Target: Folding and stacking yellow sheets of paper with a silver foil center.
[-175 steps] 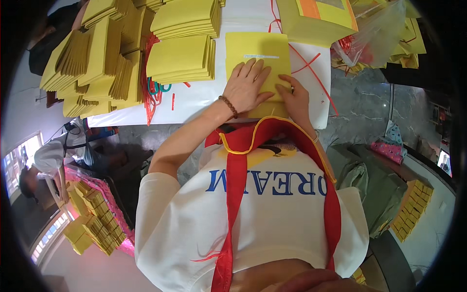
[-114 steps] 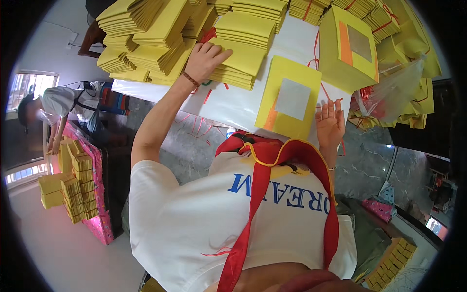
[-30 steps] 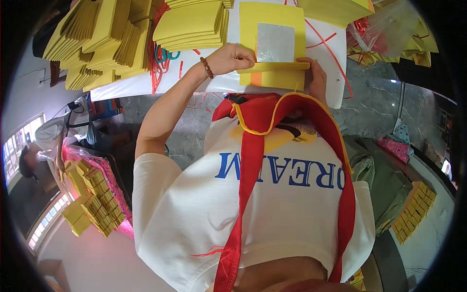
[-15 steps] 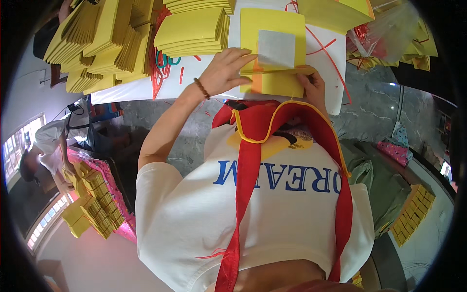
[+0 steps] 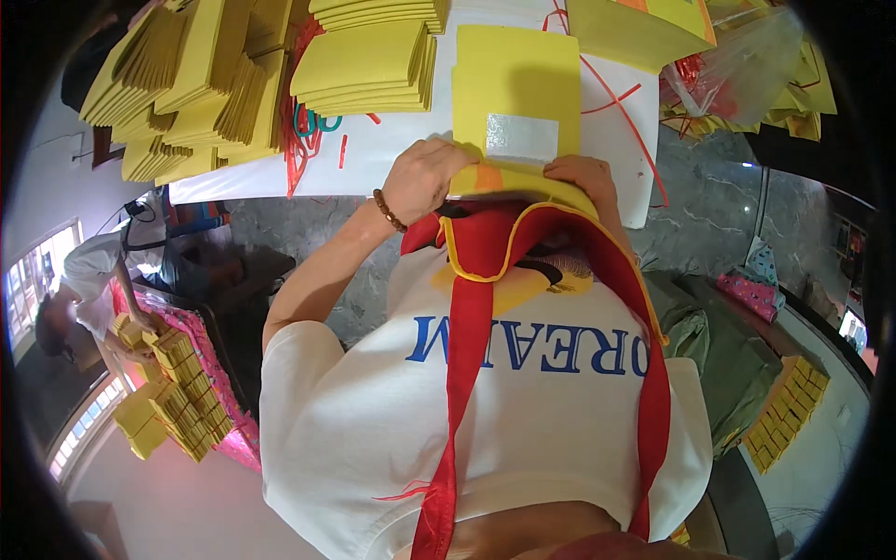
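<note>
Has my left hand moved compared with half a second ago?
Yes. Your left hand has moved toward you and the near edge of the white table, judged against the teal handles lying there.

The paper (image 5: 518, 79) lay at the front edge of the desk (image 5: 373, 149), near the right corner, its front end between the left hand (image 5: 425, 177) and the right hand (image 5: 588, 175). A foil patch (image 5: 523, 137) lay on it. To its left stood a folded-paper stack (image 5: 359, 56), with scissors (image 5: 327, 123) by the stack's front left corner. Ribbons (image 5: 297, 159) separated these from paper bundles (image 5: 149, 89) at the desk's left end. Behind the paper, toward the right edge, sat a paper block (image 5: 616, 33); beyond that edge was a plastic bag (image 5: 747, 61).
</note>
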`<state>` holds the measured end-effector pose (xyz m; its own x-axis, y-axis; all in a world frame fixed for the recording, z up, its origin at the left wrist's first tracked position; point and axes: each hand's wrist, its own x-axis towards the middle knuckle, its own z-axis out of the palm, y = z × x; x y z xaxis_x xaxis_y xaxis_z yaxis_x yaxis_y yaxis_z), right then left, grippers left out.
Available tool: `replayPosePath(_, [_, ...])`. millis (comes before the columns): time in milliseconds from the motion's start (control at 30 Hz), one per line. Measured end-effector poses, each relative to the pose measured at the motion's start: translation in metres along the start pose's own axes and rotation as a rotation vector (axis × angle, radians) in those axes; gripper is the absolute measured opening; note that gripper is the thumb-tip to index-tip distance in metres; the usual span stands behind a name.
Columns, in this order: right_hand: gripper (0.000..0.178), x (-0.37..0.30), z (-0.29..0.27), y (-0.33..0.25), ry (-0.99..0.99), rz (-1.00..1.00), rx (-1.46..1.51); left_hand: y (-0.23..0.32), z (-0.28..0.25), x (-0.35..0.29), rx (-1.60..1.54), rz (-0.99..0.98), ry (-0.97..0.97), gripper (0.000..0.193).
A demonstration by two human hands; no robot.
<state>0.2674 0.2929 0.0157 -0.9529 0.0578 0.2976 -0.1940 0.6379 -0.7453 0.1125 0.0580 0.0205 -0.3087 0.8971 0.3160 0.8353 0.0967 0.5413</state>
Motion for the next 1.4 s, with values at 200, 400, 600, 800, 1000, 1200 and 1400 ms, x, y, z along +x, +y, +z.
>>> replayPosePath(200, [0.035,0.017,0.021,0.009,0.297,0.505,0.385,-0.004,0.004,0.023,-0.158,-0.545,-0.032,0.019])
replayPosePath(400, [0.045,0.027,0.018,0.007,0.33,0.548,0.335,-0.047,0.036,0.025,-0.53,-0.645,0.165,0.031])
replayPosePath(600, [0.043,0.027,0.021,0.024,0.262,0.603,0.233,-0.042,0.032,0.033,-0.677,-0.898,0.124,0.032])
replayPosePath(800, [0.043,0.034,0.023,0.024,0.298,0.65,0.206,-0.04,0.033,0.039,-0.73,-0.955,0.202,0.028])
replayPosePath(1000, [0.043,0.036,0.022,0.026,0.248,0.697,0.147,-0.036,0.029,0.039,-0.826,-0.964,0.248,0.022])
replayPosePath(1200, [0.044,0.04,0.017,0.015,0.198,0.784,0.228,0.004,0.008,0.028,-0.379,-0.715,0.365,0.032])
replayPosePath(1400, [0.043,0.039,0.02,0.014,0.208,0.794,0.223,0.015,0.025,0.062,0.181,-0.227,0.215,0.049])
